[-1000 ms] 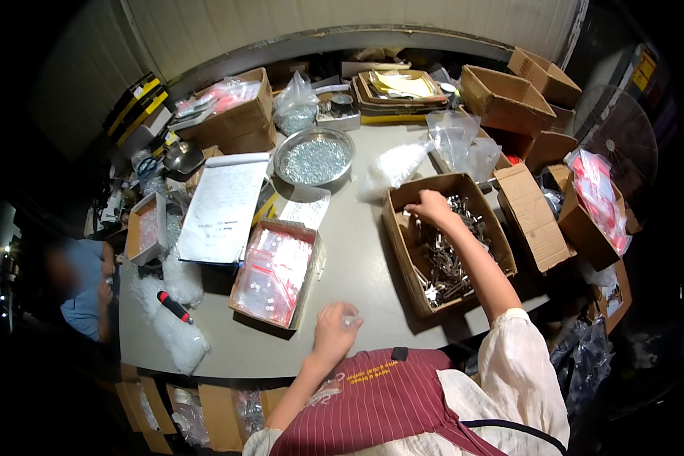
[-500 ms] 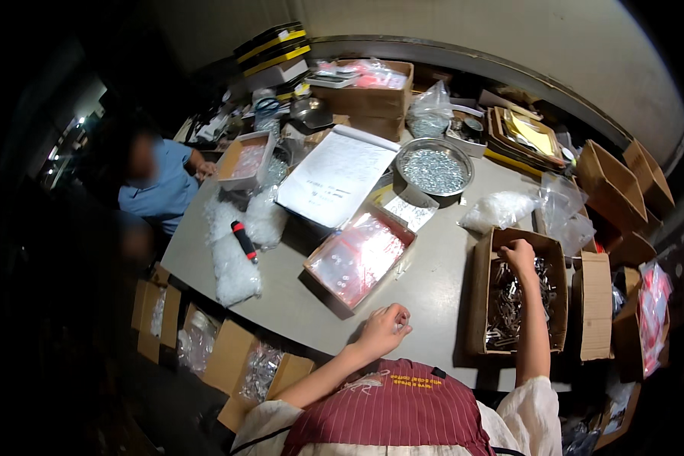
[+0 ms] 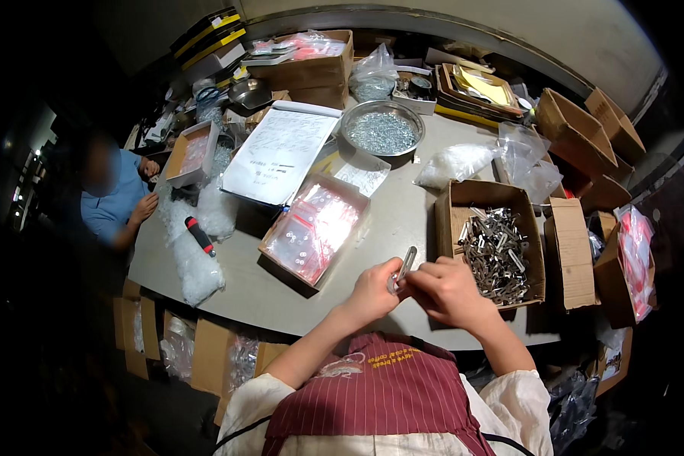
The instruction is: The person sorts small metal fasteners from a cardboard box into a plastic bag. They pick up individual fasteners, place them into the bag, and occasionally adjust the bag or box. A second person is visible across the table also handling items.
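Since half a second ago the right hand (image 3: 447, 291) has left the box of metal parts (image 3: 496, 251) and come in to meet the left hand (image 3: 374, 290) at the near edge of the table; the view has swung a little too. Both hands now pinch one slim metal clip (image 3: 403, 268) between them, over the bare grey tabletop (image 3: 403, 216). Left fingers curl around its lower end, right fingers close on it from the other side, and its top end sticks up, tilted away from the person.

Surface: rounded grey table, crowded. The open cardboard box of the same metal pieces sits just right of the hands. Left of them, a shallow carton of small clear bags with red strips (image 3: 314, 226). Farther back, a metal bowl of small screws (image 3: 382, 130), a sheet of white paper (image 3: 280, 152), and a clear bag of white bits (image 3: 454, 163). A red-and-black handled tool (image 3: 200, 235) lies among plastic bags at the left edge.

Room: dim. Cardboard boxes ring the table and stand on the floor beneath it. A second person in a blue shirt (image 3: 114, 201) sits at the far left.
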The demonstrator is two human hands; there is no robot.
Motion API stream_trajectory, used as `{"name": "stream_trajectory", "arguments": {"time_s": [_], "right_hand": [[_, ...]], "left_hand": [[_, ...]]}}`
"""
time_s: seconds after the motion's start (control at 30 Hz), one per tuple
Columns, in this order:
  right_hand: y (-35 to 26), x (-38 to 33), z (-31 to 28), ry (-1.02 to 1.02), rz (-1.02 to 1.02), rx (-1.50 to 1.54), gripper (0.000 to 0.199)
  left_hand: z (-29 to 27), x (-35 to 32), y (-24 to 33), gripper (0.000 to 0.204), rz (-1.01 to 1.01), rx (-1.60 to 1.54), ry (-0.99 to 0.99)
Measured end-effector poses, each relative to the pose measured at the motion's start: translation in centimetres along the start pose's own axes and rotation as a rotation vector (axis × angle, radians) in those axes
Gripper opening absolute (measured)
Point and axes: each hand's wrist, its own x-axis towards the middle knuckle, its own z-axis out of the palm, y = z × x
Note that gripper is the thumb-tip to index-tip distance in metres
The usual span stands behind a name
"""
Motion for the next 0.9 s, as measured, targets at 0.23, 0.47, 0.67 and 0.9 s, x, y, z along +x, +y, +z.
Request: {"name": "stream_trajectory", "arguments": {"time_s": [0.23, 0.47, 0.67, 0.9], "right_hand": [[-0.7, 0.1, -0.3, -0.604, 0.193, 0.316, 0.037], [-0.2, 0.6, -1.3, -0.227, 0.043, 0.241, 0.022], [0.8, 1.3, -1.5, -0.02, 0.287, 0.532, 0.014], [0.2, 1.3, -0.8, 0.021, 0.419, 0.743, 0.016]], "left_hand": [[-0.3, -0.9, -0.6, 0.022, 0.101, 0.015, -0.122], [-1.8, -1.6, -0.2, 0.034, -0.064, -0.303, -0.232], [-2.7, -2.5, 0.5, 0.041, -0.308, -0.833, -0.316], [-4.8, -1.6, 1.0, 0.027, -0.143, -0.678, -0.075]]}}
